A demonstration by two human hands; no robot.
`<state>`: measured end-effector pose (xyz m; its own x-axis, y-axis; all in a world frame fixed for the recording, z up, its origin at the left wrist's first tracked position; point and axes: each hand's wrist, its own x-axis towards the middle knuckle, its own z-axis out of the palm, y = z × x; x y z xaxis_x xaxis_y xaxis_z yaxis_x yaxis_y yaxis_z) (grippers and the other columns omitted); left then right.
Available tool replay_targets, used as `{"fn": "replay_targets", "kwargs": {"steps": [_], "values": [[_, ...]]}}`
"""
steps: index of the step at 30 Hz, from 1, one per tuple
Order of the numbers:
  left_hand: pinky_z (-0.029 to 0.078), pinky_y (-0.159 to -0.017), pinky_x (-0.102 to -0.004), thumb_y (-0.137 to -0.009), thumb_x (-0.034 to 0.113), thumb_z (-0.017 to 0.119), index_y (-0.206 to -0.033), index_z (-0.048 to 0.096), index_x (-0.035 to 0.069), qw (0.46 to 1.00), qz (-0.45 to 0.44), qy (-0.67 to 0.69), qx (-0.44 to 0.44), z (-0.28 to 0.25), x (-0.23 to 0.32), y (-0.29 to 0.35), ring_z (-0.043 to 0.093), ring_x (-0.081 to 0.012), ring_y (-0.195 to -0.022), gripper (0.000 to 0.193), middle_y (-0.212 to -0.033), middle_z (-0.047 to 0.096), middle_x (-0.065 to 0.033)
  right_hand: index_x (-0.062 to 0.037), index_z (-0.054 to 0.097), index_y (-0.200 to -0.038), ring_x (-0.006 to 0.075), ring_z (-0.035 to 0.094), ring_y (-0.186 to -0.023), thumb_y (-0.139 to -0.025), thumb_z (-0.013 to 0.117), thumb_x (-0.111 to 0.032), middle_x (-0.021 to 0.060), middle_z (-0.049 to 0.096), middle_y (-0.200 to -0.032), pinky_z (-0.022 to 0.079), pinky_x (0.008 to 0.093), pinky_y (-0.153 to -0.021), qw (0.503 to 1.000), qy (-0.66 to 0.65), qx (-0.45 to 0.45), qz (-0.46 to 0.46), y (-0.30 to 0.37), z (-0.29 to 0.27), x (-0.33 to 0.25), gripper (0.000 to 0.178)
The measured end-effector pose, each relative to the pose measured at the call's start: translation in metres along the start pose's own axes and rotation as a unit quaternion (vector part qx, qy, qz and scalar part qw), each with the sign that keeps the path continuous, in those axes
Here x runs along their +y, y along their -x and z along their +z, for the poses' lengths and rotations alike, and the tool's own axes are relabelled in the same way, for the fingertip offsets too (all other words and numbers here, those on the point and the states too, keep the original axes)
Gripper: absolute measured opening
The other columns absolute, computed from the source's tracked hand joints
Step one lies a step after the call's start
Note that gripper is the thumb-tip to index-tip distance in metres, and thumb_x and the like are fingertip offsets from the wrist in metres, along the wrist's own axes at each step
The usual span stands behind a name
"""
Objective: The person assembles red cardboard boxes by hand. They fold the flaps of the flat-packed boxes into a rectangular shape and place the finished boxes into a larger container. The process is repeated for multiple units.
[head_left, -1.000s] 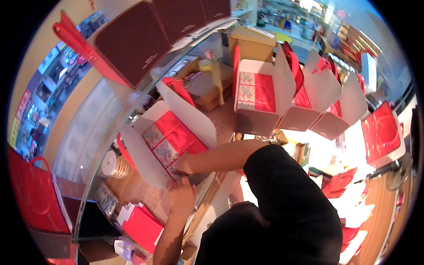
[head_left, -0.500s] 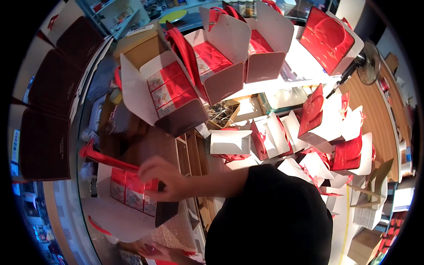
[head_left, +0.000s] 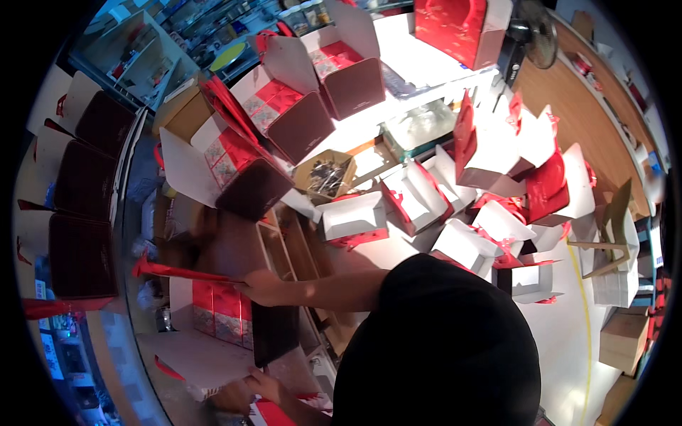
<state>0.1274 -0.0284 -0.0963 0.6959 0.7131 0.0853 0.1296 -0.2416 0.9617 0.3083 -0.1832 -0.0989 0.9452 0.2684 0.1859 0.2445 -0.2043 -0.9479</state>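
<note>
An opened gift box stands at the lower left, with red patterned small boxes [head_left: 222, 312] in rows inside and a white flap [head_left: 188, 355] folded out. My right hand [head_left: 264, 287] is above its dark side panel [head_left: 277, 330]. Its fingers are closed on the end of a red panel [head_left: 188, 271], seen nearly edge-on along the box's far side. My left hand [head_left: 268, 387] is low, by the corner of the white flap. Its fingers look stretched out and somewhat blurred, and whether they touch the flap is unclear. A red and white piece [head_left: 273, 413] lies under that wrist.
Similar filled boxes [head_left: 259, 188] stand in a row beyond. White trays [head_left: 355, 216] and red-and-white cartons [head_left: 419, 195] crowd the middle and right. A small box of metal pieces [head_left: 327, 174] sits among them. Dark boxes [head_left: 82, 255] line the left. A fan [head_left: 536, 35] stands far right.
My right hand has come down from over the small boxes onto the red panel's end. My left hand has moved up and right to the flap's edge. The whole view has shifted.
</note>
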Motion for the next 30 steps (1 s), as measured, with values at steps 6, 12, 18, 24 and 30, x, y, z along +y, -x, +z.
{"fn": "replay_targets", "kwargs": {"steps": [6,12,18,24,30], "values": [[0.042,-0.093,-0.0389,-0.093,0.028,0.047,-0.126,0.036,-0.012,0.958,0.142,-0.129,-0.214,-0.028,0.065,0.142,0.052,-0.0379,-0.108,0.053,-0.115,0.052,-0.0281,-0.0009,0.062,-0.105,0.0151,0.052,-0.06,-0.092,0.054,-0.022,0.0142,0.055,-0.064,0.045,0.0314,-0.061,0.986,-0.105,0.122,0.049,0.152,-0.104,-0.042,0.026],[0.038,-0.097,-0.0424,-0.082,0.017,0.06,-0.127,0.042,-0.005,0.8,0.152,-0.089,-0.573,-0.031,0.08,0.194,0.048,-0.0416,-0.114,0.053,-0.122,0.049,-0.0264,0.0018,0.067,-0.097,0.0097,0.053,-0.073,-0.091,0.058,-0.03,0.0025,0.062,-0.077,0.045,0.0288,-0.069,0.954,-0.075,0.226,0.182,0.25,-0.244,-0.099,0.033],[0.024,-0.11,-0.0387,-0.082,0.025,0.065,-0.143,0.02,-0.001,0.608,0.174,0.001,-0.775,0.066,0.092,0.243,0.027,-0.0336,-0.136,0.08,-0.146,0.027,-0.024,0.0072,0.065,-0.1,0.0068,0.053,-0.08,-0.089,0.061,-0.016,0.0014,0.065,-0.086,0.042,0.0231,-0.076,0.904,0.097,0.379,0.171,0.334,-0.345,-0.114,0.027],[0.023,-0.108,-0.0381,-0.083,0.011,0.06,-0.141,0.014,-0.005,0.541,0.15,0.203,-0.802,0.19,0.1,0.318,0.03,-0.0307,-0.132,0.077,-0.14,0.03,-0.0233,0.0026,0.065,-0.104,0.014,0.058,-0.081,-0.086,0.058,-0.016,0.0116,0.067,-0.082,0.044,0.0287,-0.08,0.796,0.233,0.536,0.157,0.385,-0.432,-0.086,0.027],[0.016,-0.112,-0.0387,-0.085,0.014,0.059,-0.142,0.006,-0.008,0.545,0.321,0.246,-0.734,0.302,0.174,0.318,0.016,-0.0331,-0.139,0.081,-0.148,0.016,-0.0255,0.0029,0.066,-0.105,0.0111,0.057,-0.087,-0.083,0.06,-0.007,0.006,0.068,-0.094,0.043,0.025,-0.084,0.731,0.17,0.661,-0.01,0.358,-0.522,-0.084,0.025]]}}
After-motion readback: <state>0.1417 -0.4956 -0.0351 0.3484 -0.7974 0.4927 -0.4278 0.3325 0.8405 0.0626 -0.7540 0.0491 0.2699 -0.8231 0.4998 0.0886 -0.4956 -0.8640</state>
